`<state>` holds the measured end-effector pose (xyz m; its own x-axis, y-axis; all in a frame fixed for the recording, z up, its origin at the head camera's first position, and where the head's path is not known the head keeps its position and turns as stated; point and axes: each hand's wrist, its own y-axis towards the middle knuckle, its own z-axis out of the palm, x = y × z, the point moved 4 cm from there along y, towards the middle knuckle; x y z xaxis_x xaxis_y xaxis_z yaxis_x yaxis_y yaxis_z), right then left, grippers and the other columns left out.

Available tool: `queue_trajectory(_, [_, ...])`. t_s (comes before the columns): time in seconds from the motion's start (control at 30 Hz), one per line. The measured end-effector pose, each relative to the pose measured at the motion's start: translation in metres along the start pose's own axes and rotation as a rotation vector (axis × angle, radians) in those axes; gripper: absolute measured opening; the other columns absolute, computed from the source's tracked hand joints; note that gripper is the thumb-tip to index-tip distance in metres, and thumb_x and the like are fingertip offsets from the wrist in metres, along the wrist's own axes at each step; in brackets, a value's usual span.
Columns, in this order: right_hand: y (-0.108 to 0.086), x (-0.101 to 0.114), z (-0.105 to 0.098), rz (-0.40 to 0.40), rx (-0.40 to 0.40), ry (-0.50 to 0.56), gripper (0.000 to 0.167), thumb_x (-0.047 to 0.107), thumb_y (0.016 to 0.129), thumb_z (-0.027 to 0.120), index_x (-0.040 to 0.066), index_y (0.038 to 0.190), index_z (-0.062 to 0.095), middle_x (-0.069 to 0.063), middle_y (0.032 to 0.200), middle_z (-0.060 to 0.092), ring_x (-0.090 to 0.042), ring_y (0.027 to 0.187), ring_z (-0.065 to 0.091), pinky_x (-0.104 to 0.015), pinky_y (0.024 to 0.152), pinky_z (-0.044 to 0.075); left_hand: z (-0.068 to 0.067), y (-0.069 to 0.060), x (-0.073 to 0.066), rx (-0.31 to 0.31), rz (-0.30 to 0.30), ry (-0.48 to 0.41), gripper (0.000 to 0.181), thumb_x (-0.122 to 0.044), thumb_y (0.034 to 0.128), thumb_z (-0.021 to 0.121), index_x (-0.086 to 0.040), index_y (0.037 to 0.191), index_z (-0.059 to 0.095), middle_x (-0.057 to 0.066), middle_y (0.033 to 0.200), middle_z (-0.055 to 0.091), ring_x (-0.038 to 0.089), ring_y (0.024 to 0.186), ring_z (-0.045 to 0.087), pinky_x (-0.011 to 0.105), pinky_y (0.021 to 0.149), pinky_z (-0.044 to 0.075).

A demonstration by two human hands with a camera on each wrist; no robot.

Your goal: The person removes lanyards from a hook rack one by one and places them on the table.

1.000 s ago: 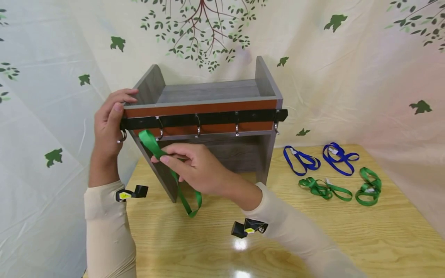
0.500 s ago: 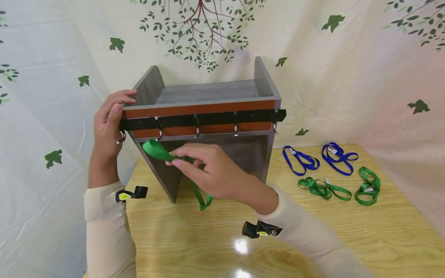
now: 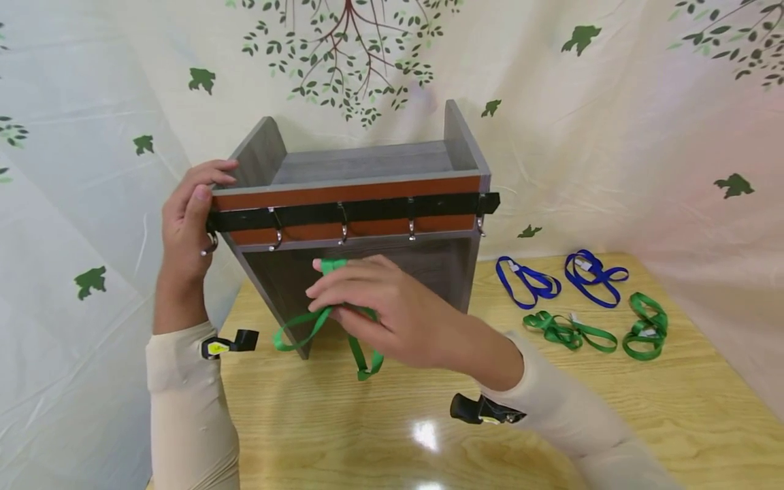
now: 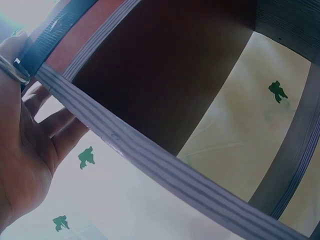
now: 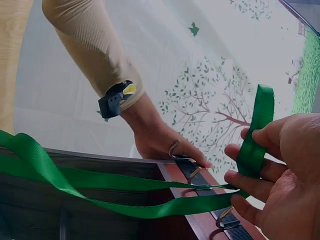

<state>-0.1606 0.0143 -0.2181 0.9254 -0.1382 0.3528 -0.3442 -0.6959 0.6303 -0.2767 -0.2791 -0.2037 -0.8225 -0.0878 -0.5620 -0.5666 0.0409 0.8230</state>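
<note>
At the shelf's upper left corner my left hand (image 3: 186,228) grips the side, thumb in front and fingers over the top edge. The grey wooden shelf (image 3: 367,163) has a red-brown front band and a black rail (image 3: 376,211) with several silver hooks. My right hand (image 3: 392,306) is in front of the shelf's opening, below the rail. It pinches a green lanyard (image 5: 254,155) between thumb and fingers. A loop of the lanyard stands up from the fingers in the right wrist view, and its strands hang below the hand. No hook carries anything.
On the wooden table (image 3: 343,435), right of the shelf, lie two blue lanyards (image 3: 542,280) (image 3: 595,275) and two green lanyards (image 3: 566,331) (image 3: 646,330). A cloth backdrop (image 3: 551,136) with printed leaves hangs behind.
My right hand has moved to the right, away from the left hooks, with the green lanyard. The fingers have shifted along the strap, and a loop now hangs left of them. My left hand stays put.
</note>
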Motion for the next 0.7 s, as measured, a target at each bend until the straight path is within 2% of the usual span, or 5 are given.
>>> queue_trajectory(0.13, [-0.007,0.0,-0.001,-0.001,-0.01,-0.03,0.023,0.011,0.105,0.059,0.015,0.122,0.074,0.002,0.136,0.072,-0.02,0.15,0.052,-0.055,0.127,0.029,-0.001,0.0,-0.001,-0.007,0.0,0.006,0.039,-0.021,0.1059,0.047,0.009,0.116,0.07,0.008,0.14,0.069,0.027,0.138,0.051,0.028,0.104,0.045])
queue_trajectory(0.27, [-0.014,-0.003,-0.003,-0.002,-0.088,0.036,0.023,0.007,0.103,0.059,0.012,0.121,0.073,-0.001,0.132,0.074,-0.023,0.148,0.055,-0.063,0.132,0.019,-0.001,0.0,-0.001,-0.006,0.003,0.01,0.039,-0.021,0.106,0.047,0.009,0.116,0.069,0.008,0.14,0.069,0.027,0.138,0.05,0.029,0.105,0.044])
queue_trajectory(0.47, [-0.022,-0.015,-0.001,-0.083,-0.314,0.378,0.026,0.013,0.111,0.05,-0.006,0.119,0.066,-0.022,0.122,0.071,-0.033,0.141,0.062,-0.05,0.121,0.048,0.0,0.001,-0.001,0.001,0.013,-0.01,0.039,-0.022,0.1064,0.047,0.009,0.116,0.069,0.008,0.14,0.068,0.028,0.139,0.05,0.029,0.105,0.044])
queue_trajectory(0.57, [-0.026,-0.021,-0.001,-0.108,-0.452,0.538,0.035,0.016,0.113,0.046,-0.016,0.113,0.058,-0.014,0.121,0.074,-0.03,0.135,0.067,-0.047,0.113,0.056,0.001,0.0,-0.001,0.006,0.01,-0.012,0.039,-0.021,0.1062,0.047,0.009,0.116,0.069,0.008,0.141,0.068,0.028,0.139,0.049,0.029,0.105,0.044])
queue_trajectory(0.7, [-0.033,-0.027,-0.004,-0.037,-0.549,0.715,0.025,0.015,0.113,0.045,-0.002,0.114,0.063,0.002,0.122,0.074,-0.028,0.132,0.069,-0.046,0.104,0.062,0.001,-0.001,-0.001,0.006,0.007,-0.011,0.038,-0.02,0.1061,0.046,0.009,0.116,0.069,0.008,0.141,0.068,0.028,0.139,0.049,0.029,0.105,0.044])
